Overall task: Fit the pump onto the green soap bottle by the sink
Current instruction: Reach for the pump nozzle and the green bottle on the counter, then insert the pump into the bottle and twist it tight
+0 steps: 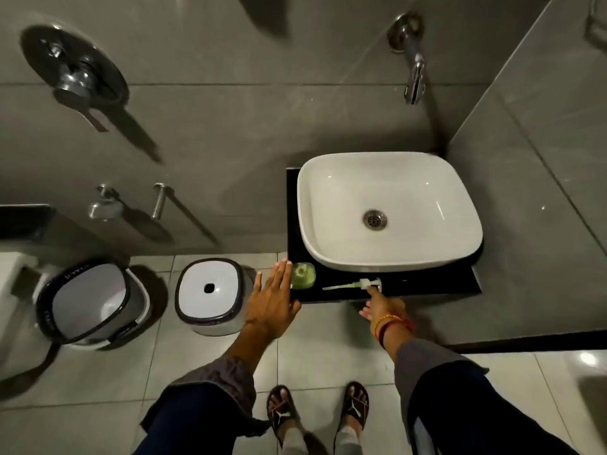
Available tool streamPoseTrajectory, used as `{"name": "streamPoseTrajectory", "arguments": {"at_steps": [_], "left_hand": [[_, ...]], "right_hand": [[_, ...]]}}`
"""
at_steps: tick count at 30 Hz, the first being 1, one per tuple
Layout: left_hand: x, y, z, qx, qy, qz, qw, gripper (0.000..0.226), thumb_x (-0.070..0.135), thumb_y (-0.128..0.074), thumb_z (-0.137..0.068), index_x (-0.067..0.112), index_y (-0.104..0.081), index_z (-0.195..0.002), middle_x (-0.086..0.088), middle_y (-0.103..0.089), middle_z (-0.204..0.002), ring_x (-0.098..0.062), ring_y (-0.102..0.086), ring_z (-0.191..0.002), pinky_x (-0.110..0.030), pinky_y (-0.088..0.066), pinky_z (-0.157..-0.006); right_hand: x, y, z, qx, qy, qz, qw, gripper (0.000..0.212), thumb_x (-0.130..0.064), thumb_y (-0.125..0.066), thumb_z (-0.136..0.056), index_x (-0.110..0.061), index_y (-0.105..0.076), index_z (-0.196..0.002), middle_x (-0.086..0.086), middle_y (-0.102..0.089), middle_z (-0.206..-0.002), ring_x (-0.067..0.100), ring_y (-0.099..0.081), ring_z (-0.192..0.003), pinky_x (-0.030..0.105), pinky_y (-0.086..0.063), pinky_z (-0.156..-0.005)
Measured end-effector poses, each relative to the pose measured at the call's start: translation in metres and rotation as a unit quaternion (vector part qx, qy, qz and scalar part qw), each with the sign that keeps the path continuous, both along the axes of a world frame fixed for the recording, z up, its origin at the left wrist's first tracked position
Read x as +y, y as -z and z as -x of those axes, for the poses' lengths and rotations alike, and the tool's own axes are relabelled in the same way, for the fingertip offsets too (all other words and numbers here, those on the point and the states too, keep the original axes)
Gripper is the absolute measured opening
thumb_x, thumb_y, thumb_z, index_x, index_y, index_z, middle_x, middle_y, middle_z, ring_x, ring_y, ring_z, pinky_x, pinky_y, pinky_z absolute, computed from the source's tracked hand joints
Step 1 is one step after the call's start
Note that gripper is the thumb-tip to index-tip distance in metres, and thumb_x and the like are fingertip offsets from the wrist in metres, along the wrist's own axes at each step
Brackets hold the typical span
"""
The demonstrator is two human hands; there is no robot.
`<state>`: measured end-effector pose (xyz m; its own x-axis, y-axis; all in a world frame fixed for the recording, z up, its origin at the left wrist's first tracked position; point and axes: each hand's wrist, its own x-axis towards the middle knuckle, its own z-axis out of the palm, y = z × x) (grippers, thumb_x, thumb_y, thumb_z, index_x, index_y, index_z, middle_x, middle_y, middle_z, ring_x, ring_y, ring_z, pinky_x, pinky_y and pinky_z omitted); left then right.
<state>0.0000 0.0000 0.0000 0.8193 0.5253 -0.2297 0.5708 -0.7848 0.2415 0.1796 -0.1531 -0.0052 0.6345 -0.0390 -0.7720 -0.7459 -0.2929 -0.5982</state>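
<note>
The green soap bottle (303, 276) stands upright and uncapped on the black counter (427, 284), at its front left corner beside the white sink (387, 211). The pump (356, 285) lies on its side on the counter to the right of the bottle, its tube pointing left. My left hand (274, 300) is flat with fingers spread, just left of the bottle and empty. My right hand (381, 305) reaches up from the counter's front edge, its fingertips touching the pump head.
A wall tap (414, 68) hangs above the sink. On the tiled floor to the left stand a white stool (210, 293) and a white bucket (92, 302). Shower fittings (75, 70) are on the left wall. My sandalled feet (317, 412) are below.
</note>
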Motion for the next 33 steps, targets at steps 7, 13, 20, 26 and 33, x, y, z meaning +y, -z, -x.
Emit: {"name": "streamPoseTrajectory", "arguments": {"at_steps": [7,13,20,26,33], "left_hand": [[-0.01,0.021,-0.01,-0.052,-0.024,0.016,0.998,0.084,0.047,-0.046,-0.1,0.016,0.002,-0.161,-0.001,0.002,-0.171,-0.018,0.0,-0.157,-0.047,-0.009,-0.127],[-0.008,0.033,-0.008,-0.072,-0.032,0.032,0.996,0.084,0.048,-0.043,-0.102,0.02,0.01,-0.16,0.001,0.008,-0.17,-0.016,0.003,-0.156,-0.044,-0.008,-0.127],[-0.008,0.03,-0.007,-0.065,-0.04,0.039,0.996,0.083,0.048,-0.043,-0.102,0.02,0.01,-0.16,0.001,0.006,-0.17,-0.017,0.0,-0.157,-0.047,-0.012,-0.127],[-0.009,0.023,-0.007,-0.042,-0.043,0.022,0.998,0.083,0.048,-0.041,-0.103,0.017,0.01,-0.16,-0.002,0.006,-0.171,-0.02,0.0,-0.157,-0.05,-0.015,-0.126],[-0.011,0.019,-0.008,-0.037,-0.046,0.021,0.998,0.083,0.048,-0.041,-0.103,0.016,0.01,-0.16,-0.003,0.006,-0.171,-0.021,-0.002,-0.157,-0.048,-0.014,-0.127]], "right_hand": [[0.028,0.025,-0.019,0.054,0.084,-0.07,0.993,0.056,-0.016,-0.074,-0.089,0.016,-0.051,-0.129,0.034,-0.056,-0.131,0.043,-0.062,-0.116,0.043,-0.055,-0.081],[0.036,0.037,-0.027,0.042,0.097,-0.056,0.993,0.051,-0.015,-0.07,-0.087,0.009,-0.053,-0.128,0.028,-0.057,-0.133,0.042,-0.06,-0.118,0.044,-0.052,-0.079],[0.015,0.022,-0.003,-0.029,0.124,-0.019,0.992,0.029,-0.026,-0.077,-0.075,0.001,-0.068,-0.074,0.013,-0.067,-0.075,0.027,-0.067,-0.071,0.034,-0.056,-0.057],[0.02,-0.028,0.023,-0.19,0.101,-0.142,0.966,0.016,-0.014,-0.075,-0.085,0.001,-0.073,-0.091,0.005,-0.065,-0.068,0.013,-0.059,-0.058,0.018,-0.049,-0.043],[0.063,-0.074,0.031,-0.361,-0.046,-0.188,0.912,0.013,-0.008,-0.08,-0.082,-0.009,-0.074,-0.092,0.001,-0.075,-0.082,0.009,-0.069,-0.071,0.036,-0.06,-0.067]]}}
